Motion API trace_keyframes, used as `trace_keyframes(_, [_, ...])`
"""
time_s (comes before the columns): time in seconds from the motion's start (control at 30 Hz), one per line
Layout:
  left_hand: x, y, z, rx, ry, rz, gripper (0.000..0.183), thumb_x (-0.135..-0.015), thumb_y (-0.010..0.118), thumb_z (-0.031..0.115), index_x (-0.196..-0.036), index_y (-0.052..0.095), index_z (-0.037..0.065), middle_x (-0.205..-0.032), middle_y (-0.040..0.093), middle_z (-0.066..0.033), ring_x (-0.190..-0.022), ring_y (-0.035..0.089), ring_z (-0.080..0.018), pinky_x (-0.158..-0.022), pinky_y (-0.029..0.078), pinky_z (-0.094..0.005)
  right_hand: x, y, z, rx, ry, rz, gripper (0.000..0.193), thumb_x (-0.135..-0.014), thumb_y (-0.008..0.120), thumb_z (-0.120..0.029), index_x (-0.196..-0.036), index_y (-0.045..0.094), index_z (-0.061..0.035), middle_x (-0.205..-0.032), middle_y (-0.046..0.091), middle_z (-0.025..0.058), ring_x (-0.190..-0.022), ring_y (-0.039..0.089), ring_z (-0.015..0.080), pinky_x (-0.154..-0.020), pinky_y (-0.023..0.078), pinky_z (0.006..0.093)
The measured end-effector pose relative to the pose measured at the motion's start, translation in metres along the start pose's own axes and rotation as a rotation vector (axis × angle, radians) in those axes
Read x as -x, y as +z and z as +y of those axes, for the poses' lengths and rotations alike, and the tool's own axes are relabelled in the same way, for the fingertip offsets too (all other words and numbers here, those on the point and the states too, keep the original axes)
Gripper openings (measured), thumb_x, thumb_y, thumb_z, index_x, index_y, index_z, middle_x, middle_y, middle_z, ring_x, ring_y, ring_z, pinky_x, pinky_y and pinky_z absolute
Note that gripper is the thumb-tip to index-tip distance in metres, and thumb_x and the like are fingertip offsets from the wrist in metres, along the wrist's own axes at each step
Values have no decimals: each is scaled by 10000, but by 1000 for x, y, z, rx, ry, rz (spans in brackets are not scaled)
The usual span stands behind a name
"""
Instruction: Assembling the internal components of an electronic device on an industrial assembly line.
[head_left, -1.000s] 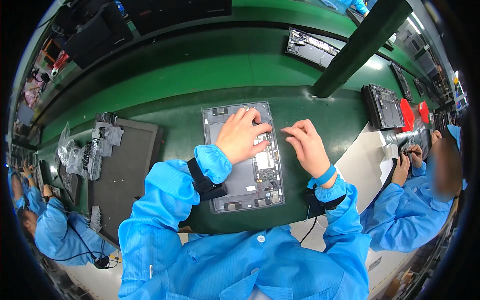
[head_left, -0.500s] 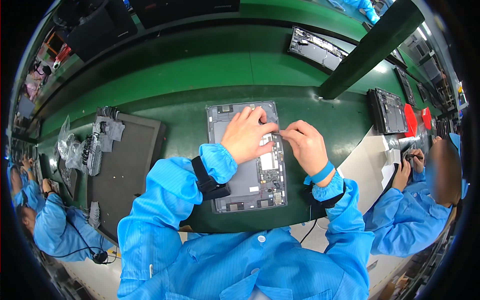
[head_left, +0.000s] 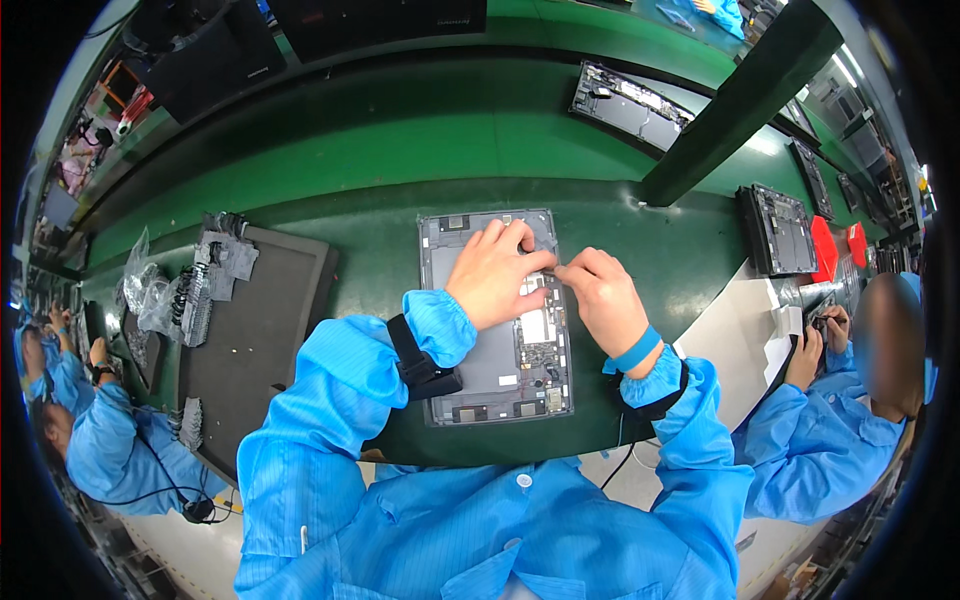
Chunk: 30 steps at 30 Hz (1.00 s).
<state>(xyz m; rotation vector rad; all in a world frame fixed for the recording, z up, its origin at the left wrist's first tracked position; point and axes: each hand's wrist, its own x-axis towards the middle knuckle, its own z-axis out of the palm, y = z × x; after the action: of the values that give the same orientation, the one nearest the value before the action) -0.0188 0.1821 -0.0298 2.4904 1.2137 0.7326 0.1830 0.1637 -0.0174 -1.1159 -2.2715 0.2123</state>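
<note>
An opened grey tablet-like housing (head_left: 465, 365), its circuit board (head_left: 542, 355) exposed along the right side, lies upright in front of me on the green bench. My left hand (head_left: 492, 277) rests over the upper middle of it, fingers bent and apart, with the thumb spread over a white patch of the board. Close beside its index fingertip, my right hand (head_left: 605, 297) pinches at the housing's upper right edge. Whatever is between those right fingertips is too small and covered to make out. Part of the upper board is hidden under the left fingers.
Left of the housing is a dark foam-lined tray (head_left: 255, 330) with grey parts (head_left: 228, 258) and clear plastic bags (head_left: 150, 300) around it. A green post (head_left: 745, 100) rises at the far right. Stacked housings (head_left: 780, 230) and red bins (head_left: 823, 248) stand right, near a co-worker (head_left: 825, 420).
My right hand has shifted slightly left and down, its wrist tilting, with the fingertips still by the housing's edge. The left hand holds nearly the same place.
</note>
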Motion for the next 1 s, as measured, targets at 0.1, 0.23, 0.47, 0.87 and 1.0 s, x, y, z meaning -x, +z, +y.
trace_keyframes(0.1, [2, -4, 3, -3, -15, -27, 291, -757, 726, 240, -1035, 692, 161, -1042, 516, -72, -978, 483, -282, -850, 441, -397, 0, 1, 0, 73, -7, -15, 192, -746, 621, 23, -921, 688, -23, -853, 586, 86, -818, 593, 289, -765, 497, 379])
trace_keyframes(0.23, [6, -29, -1, 79, -43, 171, 256, -815, 683, 146, -1066, 658, 101, -1038, 559, -106, -1008, 515, -308, -896, 441, -422, 4, -1, 6, -257, 207, 99, 154, -815, 634, -21, -965, 670, -23, -867, 607, 110, -792, 629, 292, -708, 512, 371])
trace_keyframes(0.47, [98, -54, -18, 47, -636, 300, 181, -928, 584, 149, -958, 658, -13, -972, 611, -187, -887, 627, -366, -761, 503, -417, 35, -14, -6, -390, 552, -246, 286, -866, 674, -242, -1031, 685, -8, -721, 674, 147, -611, 639, 256, -622, 509, 358])
trace_keyframes(0.87, [56, -45, -47, 942, -801, 449, 550, -984, 564, 173, -1448, 357, -37, -1292, 568, -167, -1109, 576, -180, -969, 450, -298, 20, 18, 0, -988, 670, -188, 354, -928, 661, -299, -1048, 634, 32, -718, 640, 61, -547, 491, 76, -498, 401, 264])
trace_keyframes(1.0, [4, -50, -115, 1311, -727, 836, 472, -986, 577, 228, -1344, 453, -54, -1272, 581, -138, -1127, 581, -253, -977, 465, -395, 25, 12, 11, -1139, 799, -172, 310, -956, 629, -251, -1127, 608, 7, -732, 641, 22, -539, 476, 36, -486, 367, 205])
